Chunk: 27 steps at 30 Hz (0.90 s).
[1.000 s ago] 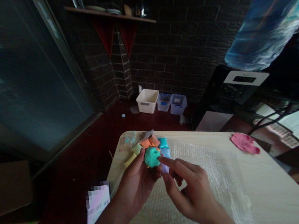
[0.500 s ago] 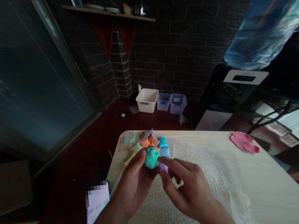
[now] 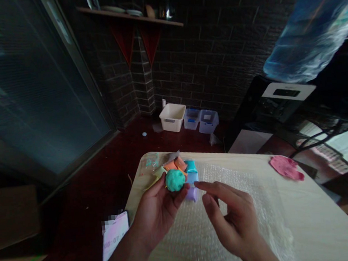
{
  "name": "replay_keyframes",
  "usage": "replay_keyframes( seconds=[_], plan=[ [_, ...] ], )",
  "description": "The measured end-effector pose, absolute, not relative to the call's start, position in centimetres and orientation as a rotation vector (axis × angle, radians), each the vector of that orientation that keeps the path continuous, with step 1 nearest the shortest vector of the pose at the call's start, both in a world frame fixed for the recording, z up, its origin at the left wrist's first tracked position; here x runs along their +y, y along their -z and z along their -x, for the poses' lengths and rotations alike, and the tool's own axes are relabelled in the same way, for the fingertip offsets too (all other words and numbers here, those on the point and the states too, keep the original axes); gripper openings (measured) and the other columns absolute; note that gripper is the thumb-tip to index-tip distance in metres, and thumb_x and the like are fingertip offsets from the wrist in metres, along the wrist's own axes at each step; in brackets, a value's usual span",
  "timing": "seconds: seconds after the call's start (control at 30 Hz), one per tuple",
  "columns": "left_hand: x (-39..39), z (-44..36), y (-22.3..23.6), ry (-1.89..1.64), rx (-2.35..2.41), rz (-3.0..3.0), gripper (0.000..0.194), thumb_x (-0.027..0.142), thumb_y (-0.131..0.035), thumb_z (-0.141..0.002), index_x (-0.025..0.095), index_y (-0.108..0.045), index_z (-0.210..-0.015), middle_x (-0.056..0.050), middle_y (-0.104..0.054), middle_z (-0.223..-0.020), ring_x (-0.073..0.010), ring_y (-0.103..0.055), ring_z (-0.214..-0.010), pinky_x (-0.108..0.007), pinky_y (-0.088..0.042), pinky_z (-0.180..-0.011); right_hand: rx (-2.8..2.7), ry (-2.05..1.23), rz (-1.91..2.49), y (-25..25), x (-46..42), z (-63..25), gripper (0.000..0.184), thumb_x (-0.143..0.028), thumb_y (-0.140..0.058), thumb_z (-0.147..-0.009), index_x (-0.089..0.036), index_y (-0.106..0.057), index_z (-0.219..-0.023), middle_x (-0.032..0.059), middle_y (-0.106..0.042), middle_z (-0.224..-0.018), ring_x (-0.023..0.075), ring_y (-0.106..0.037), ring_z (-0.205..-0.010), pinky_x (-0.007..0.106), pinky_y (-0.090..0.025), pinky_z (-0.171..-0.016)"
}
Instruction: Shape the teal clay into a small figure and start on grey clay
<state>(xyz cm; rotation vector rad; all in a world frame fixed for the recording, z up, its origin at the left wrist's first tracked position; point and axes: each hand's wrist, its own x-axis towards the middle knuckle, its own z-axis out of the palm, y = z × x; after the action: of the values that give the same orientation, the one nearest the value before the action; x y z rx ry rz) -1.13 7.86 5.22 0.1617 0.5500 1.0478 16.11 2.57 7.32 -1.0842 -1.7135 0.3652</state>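
A rounded lump of teal modelling clay [image 3: 175,180] with a dented surface rests in the fingers of my left hand [image 3: 157,214], held above the table. To its right, apart from the clay, is my right hand [image 3: 232,211], its index finger stretched toward the lump and its thumb spread below; nothing is in it. Behind the clay lie several small packets of coloured clay: an orange packet [image 3: 171,165], a turquoise packet [image 3: 191,166], a pale green one and a purple packet [image 3: 192,194]. My left hand and the lump partly hide them.
Bubble wrap [image 3: 246,209] covers much of the wooden table [image 3: 317,215]. A flattened pink clay piece [image 3: 286,167] lies at the far right edge. A phone [image 3: 115,238] showing a timer is at the left edge. Plastic bins [image 3: 173,124] and a water dispenser [image 3: 261,109] stand beyond.
My right hand has drawn back to the right, its index finger leaving the clay. The lump now shows a rounder face in my left hand.
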Motion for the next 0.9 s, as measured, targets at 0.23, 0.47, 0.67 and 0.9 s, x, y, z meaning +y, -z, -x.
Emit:
replay_keyframes(
  seconds=[0.23,0.47,0.67,0.9],
  plan=[
    [7.75,0.98,-5.08,-1.054,0.508,-0.175,0.038,0.021,-0.05,-0.107,0.014,-0.056,-0.143,-0.011,-0.077,-0.106,-0.019,-0.076,-0.084,-0.031,-0.067,-0.078,-1.892,-0.335,1.075,-7.22,2.57,-15.45,0.031,-0.018,-0.058,-0.095,-0.016,-0.072,-0.122,-0.0003,-0.062,-0.066,0.0149,-0.059,-0.054,0.028,-0.049,-0.051],
    [7.53,0.78,-5.18,-1.041,0.481,-0.199,0.04,0.021,-0.056,-0.103,0.017,-0.058,-0.143,-0.01,-0.075,-0.111,-0.0184,-0.074,-0.086,-0.029,-0.065,-0.078,-1.919,-0.335,1.086,-7.13,2.58,-15.31,0.033,-0.019,-0.058,-0.095,-0.017,-0.071,-0.125,-0.0007,-0.06,-0.066,0.0149,-0.057,-0.054,0.029,-0.05,-0.052],
    [7.46,0.9,-5.16,-1.077,0.499,-0.219,0.037,0.019,-0.056,-0.104,0.017,-0.061,-0.141,-0.012,-0.075,-0.117,-0.0187,-0.074,-0.09,-0.029,-0.064,-0.079,-1.927,-0.333,1.124,-7.09,2.69,-15.29,0.031,-0.019,-0.059,-0.095,-0.015,-0.072,-0.123,0.0005,-0.062,-0.068,0.0152,-0.059,-0.055,0.03,-0.048,-0.051],
    [7.22,0.9,-4.81,-1.125,0.492,-0.253,0.035,0.016,-0.065,-0.099,0.016,-0.067,-0.134,-0.011,-0.076,-0.114,-0.0201,-0.074,-0.095,-0.031,-0.064,-0.085,-1.911,-0.387,1.162,-6.82,2.52,-15.28,0.029,-0.02,-0.057,-0.097,-0.02,-0.071,-0.123,0.0007,-0.065,-0.073,0.0149,-0.059,-0.057,0.03,-0.048,-0.054]
  ],
)
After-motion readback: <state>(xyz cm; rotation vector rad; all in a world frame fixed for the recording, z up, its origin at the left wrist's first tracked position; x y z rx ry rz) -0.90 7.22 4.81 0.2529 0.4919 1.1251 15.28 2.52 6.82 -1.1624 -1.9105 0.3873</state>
